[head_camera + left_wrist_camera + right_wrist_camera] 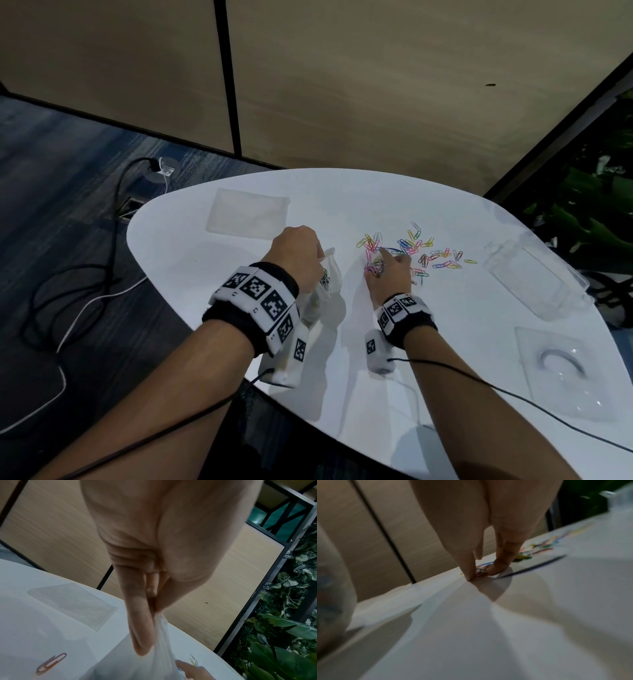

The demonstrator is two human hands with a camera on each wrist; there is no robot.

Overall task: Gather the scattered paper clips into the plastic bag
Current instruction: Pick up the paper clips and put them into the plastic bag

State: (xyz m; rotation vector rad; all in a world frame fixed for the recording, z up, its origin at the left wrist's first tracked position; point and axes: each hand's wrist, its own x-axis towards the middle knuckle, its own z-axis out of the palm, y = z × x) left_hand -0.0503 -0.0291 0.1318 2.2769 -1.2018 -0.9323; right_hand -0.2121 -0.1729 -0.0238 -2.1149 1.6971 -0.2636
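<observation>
Coloured paper clips point(419, 251) lie scattered on the white table point(239, 308), blurred in the right wrist view point(537, 547). My left hand point(320, 255) pinches the top edge of a small clear plastic bag point(329, 279) and holds it upright; a few clips show inside. In the left wrist view, thumb and fingers point(144, 635) pinch the bag point(159, 649). My right hand point(376, 265) is down at the near left edge of the pile. Its thumb and fingers point(500, 563) pinch a small bunch of clips point(480, 572) against the table.
A second, flat plastic bag point(248, 216) lies at the table's far left. A clear plastic box point(534, 284) and its lid point(561, 370) sit on the right. One orange clip point(51, 663) lies apart, left of the held bag. Cables run across the floor point(68, 274).
</observation>
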